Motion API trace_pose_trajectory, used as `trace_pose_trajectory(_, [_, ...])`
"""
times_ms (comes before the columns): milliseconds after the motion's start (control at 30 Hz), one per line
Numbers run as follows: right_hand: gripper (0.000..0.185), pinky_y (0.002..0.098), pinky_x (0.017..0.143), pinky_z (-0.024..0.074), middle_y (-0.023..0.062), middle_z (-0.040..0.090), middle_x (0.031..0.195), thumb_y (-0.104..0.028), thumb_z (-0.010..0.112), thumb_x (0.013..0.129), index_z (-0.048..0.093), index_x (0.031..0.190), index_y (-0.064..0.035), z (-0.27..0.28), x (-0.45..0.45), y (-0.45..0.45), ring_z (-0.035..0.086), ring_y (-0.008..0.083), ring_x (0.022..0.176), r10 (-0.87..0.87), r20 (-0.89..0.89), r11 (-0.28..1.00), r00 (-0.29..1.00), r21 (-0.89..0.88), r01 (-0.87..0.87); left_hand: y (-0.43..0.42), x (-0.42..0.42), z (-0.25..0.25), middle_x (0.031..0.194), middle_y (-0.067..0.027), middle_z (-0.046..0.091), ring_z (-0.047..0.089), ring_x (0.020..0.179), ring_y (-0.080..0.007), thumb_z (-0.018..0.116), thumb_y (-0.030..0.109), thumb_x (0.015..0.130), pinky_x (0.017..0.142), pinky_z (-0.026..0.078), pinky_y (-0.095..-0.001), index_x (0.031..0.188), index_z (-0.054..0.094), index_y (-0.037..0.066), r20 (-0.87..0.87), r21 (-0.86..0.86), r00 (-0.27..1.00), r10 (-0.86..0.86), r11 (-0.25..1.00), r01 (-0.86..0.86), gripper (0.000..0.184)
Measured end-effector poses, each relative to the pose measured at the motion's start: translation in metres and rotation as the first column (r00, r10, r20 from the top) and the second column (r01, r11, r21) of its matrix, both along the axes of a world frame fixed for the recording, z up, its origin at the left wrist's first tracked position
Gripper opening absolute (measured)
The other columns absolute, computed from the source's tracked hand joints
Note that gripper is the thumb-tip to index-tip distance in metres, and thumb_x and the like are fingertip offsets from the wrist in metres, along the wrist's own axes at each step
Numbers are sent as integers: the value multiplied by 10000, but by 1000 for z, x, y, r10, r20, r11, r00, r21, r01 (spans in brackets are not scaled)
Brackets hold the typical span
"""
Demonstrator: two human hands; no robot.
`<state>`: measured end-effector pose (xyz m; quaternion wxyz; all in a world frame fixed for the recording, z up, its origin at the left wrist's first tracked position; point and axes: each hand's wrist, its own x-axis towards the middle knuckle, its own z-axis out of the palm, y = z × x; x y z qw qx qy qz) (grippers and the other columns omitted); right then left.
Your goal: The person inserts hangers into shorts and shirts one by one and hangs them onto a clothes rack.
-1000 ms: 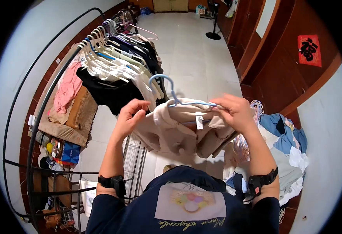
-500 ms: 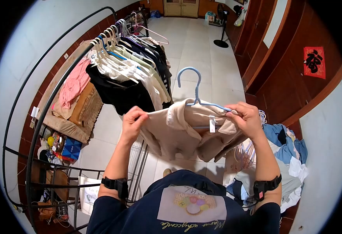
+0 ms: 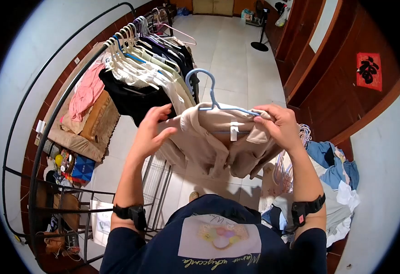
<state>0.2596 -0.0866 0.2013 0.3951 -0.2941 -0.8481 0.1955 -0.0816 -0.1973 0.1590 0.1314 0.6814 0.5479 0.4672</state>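
Note:
A beige collared garment (image 3: 195, 144) hangs in front of me on a light-blue hanger (image 3: 214, 97), its hook pointing up. A white label (image 3: 234, 131) shows inside the neck. My right hand (image 3: 279, 127) pinches the hanger's right arm together with the cloth at that shoulder. At the other shoulder, my left hand (image 3: 149, 134) has its thumb and fingers apart, close beside the cloth; whether it touches is unclear. The garment's lower part falls in folds toward the floor.
To the left, a black clothes rack (image 3: 67, 93) carries several garments on hangers, among them a black one (image 3: 133, 98). A pile of clothes (image 3: 330, 182) and loose hangers (image 3: 282, 176) lie at right. Behind the rack stands a couch (image 3: 101, 118) with a pink cloth (image 3: 88, 93).
My left hand has let go of the garment's left shoulder and opened. The hanger and garment have shifted left and slightly up, with my right hand still gripping them.

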Motion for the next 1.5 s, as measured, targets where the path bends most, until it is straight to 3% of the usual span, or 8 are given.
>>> trace_pose_trajectory(267, [241, 241, 659, 465, 67, 685, 852, -83, 740, 793, 705, 1024, -22, 7, -4, 4, 596, 113, 732, 61, -15, 989, 998, -132, -63, 22, 45, -9, 622, -1, 554, 450, 586, -61, 728, 117, 842, 541, 386, -239, 913, 693, -5, 157, -33, 988, 9, 999, -3, 146])
trace_pose_trajectory(433, [488, 314, 653, 473, 114, 649, 855, -320, 775, 781, 639, 1166, -53, 9, 2, 9, 606, 209, 717, 104, -25, 994, 994, -40, -105, 18, 37, -11, 623, 31, 527, 433, 581, -48, 717, 99, 845, 534, 375, -229, 912, 695, 4, 202, -68, 978, 51, 997, -38, 119])
trace_pose_trajectory(600, [375, 341, 620, 462, 110, 625, 815, -321, 741, 807, 661, 1055, -51, 7, 23, 20, 595, 261, 690, 6, 142, 958, 990, 281, -46, 2, 42, 4, 653, 65, 548, 438, 611, -24, 703, 89, 853, 546, 374, -213, 899, 688, 5, 352, -104, 932, 90, 993, -57, 97])
trace_pose_trajectory(700, [134, 342, 552, 423, 87, 594, 706, -179, 710, 776, 674, 827, -60, -7, 25, 25, 556, 246, 593, 37, 94, 998, 995, 45, -41, -13, 44, 14, 682, 45, 563, 459, 636, -30, 740, 84, 813, 567, 392, -212, 880, 678, 11, 185, -141, 969, 161, 981, -136, 117])
trace_pose_trajectory(933, [120, 326, 544, 418, 98, 600, 688, -142, 709, 773, 677, 809, -33, -26, 28, 33, 563, 216, 576, 33, 28, 993, 999, -114, -30, -46, 2, -8, 755, -38, 608, 565, 732, -125, 812, 105, 712, 681, 457, -282, 904, 653, 27, -241, -314, 932, 269, 888, -337, 261])
trace_pose_trajectory(1133, [182, 288, 522, 404, 55, 595, 625, -198, 764, 766, 694, 791, -31, -18, 8, 11, 521, 131, 545, 62, -14, 986, 998, -152, -63, -62, 20, 18, 808, -71, 645, 597, 749, -153, 837, 178, 702, 679, 478, -284, 910, 666, 15, 78, -230, 982, 173, 961, -151, 315])
trace_pose_trajectory(1267, [198, 251, 522, 396, -38, 575, 580, -245, 761, 818, 721, 800, -53, -77, -10, -1, 470, 36, 572, 195, 75, 778, 978, -619, -108, -69, -21, -77, 744, -51, 603, 573, 699, -148, 815, 166, 722, 634, 458, -295, 862, 675, 15, 62, -366, 995, 81, 929, -53, 249])
trace_pose_trajectory(1500, [223, 245, 593, 427, -11, 619, 713, -198, 739, 838, 695, 966, -21, -50, -83, -9, 495, 58, 652, 440, 101, 725, 893, -626, -287, -52, -106, -57, 693, -32, 517, 501, 645, -136, 800, 142, 728, 580, 408, -303, 805, 673, 27, 77, -235, 962, 260, 943, -236, 188])
